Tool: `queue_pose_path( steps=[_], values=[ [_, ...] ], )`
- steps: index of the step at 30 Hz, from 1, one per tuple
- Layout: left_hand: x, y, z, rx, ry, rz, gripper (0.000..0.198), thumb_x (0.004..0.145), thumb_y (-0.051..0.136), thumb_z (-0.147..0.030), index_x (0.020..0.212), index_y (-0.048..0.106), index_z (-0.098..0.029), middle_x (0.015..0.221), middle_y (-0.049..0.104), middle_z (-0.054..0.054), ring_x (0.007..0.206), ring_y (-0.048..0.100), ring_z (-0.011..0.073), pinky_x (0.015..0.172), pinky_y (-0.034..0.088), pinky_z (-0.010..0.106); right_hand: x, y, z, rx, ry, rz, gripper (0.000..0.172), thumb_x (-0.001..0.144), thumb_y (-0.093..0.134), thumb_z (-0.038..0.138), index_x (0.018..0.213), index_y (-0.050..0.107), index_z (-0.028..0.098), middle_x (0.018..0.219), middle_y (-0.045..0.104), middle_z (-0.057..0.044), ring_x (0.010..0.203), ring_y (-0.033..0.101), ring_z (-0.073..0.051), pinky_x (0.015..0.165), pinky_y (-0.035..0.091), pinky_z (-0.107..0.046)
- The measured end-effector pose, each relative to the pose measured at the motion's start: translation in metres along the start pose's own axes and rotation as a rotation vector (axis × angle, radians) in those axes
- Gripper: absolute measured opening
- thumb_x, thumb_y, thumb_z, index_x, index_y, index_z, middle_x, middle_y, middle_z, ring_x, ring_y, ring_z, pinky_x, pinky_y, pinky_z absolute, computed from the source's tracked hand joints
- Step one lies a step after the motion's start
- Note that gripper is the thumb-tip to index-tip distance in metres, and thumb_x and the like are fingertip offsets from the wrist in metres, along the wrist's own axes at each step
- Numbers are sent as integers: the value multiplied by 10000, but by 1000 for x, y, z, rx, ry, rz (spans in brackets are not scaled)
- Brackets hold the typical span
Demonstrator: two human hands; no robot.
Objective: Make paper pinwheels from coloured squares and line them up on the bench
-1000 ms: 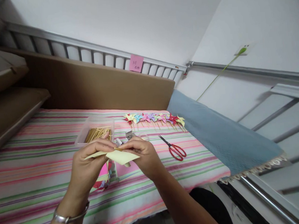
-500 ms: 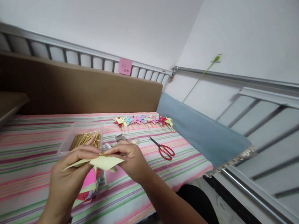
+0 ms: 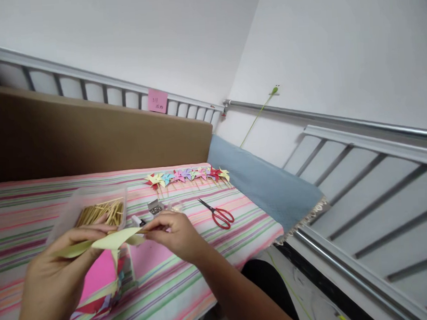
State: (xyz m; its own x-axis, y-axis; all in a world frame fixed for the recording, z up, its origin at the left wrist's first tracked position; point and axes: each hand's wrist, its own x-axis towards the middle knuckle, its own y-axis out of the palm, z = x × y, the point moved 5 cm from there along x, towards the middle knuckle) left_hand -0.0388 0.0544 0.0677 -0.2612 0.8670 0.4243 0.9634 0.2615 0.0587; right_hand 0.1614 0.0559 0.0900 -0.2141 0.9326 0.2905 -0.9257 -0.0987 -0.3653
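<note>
My left hand (image 3: 54, 281) is closed on a pale yellow paper piece (image 3: 106, 240), held above the striped cloth. My right hand (image 3: 172, 235) pinches the paper's right tip, where a thin stick end seems to show. Under the hands lies a stack of coloured paper squares (image 3: 98, 283), pink on top. A clear plastic box of wooden sticks (image 3: 99, 213) stands just behind my left hand. A row of several finished paper pinwheels (image 3: 187, 176) lies further back.
Red-handled scissors (image 3: 219, 215) lie right of my hands on the striped cloth (image 3: 205, 257). A small stapler-like item (image 3: 154, 208) sits near the box. A brown cardboard board (image 3: 89, 138) stands behind; a blue cloth (image 3: 269, 185) and metal rails (image 3: 362, 170) are to the right.
The view has swung to the right, so everything sits further left in the picture. My hands stay on the yellow paper, now a little further apart.
</note>
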Motion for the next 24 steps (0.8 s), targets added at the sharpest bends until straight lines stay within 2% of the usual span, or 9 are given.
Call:
queue_pose_path(
  steps=[2,5,7,10,14,19,24],
  values=[
    [3,4,11,-177,-153,10,172,613,788,-290,706,671,-205,804,721,9,798,663,195,738,510,282,-6,-6,-12,-70,29,-19,110,737,687,189,820,757,200,748,664,-8,705,582,-129,654,442,-239],
    [7,6,26,-401,-325,-42,349,542,830,-241,837,657,-174,762,707,6,692,647,173,643,502,274,-14,-7,-31,-129,81,-2,102,742,653,187,772,751,187,747,674,-24,713,594,-149,668,439,-256],
    [10,9,31,-483,-395,-19,427,528,837,-222,903,646,-150,783,710,23,669,642,165,611,490,264,-18,-4,-43,-167,126,20,88,731,647,189,721,735,181,716,660,-23,682,578,-151,649,429,-260],
    [10,11,32,-548,-478,-16,460,515,844,-212,914,628,-140,772,702,24,648,638,159,601,490,269,-21,5,-57,-104,236,44,82,723,651,235,716,703,171,659,630,-16,631,555,-151,607,426,-262],
    [8,12,29,-550,-510,-34,462,499,853,-191,900,630,-136,762,704,25,645,639,145,595,487,247,-23,15,-58,0,301,62,148,738,633,300,763,677,160,630,600,-4,595,534,-142,580,421,-262],
    [3,15,32,-527,-525,-20,470,492,855,-196,904,641,-120,768,714,41,642,644,149,603,493,249,-27,18,-56,1,336,106,143,729,616,285,684,644,152,599,574,-2,573,515,-132,560,404,-256],
    [-15,20,28,-494,-544,-55,478,493,857,-213,904,630,-122,742,715,46,606,646,167,568,496,270,-42,16,-59,101,364,114,175,711,632,325,753,651,156,647,597,-9,567,525,-132,536,406,-254]
  ],
)
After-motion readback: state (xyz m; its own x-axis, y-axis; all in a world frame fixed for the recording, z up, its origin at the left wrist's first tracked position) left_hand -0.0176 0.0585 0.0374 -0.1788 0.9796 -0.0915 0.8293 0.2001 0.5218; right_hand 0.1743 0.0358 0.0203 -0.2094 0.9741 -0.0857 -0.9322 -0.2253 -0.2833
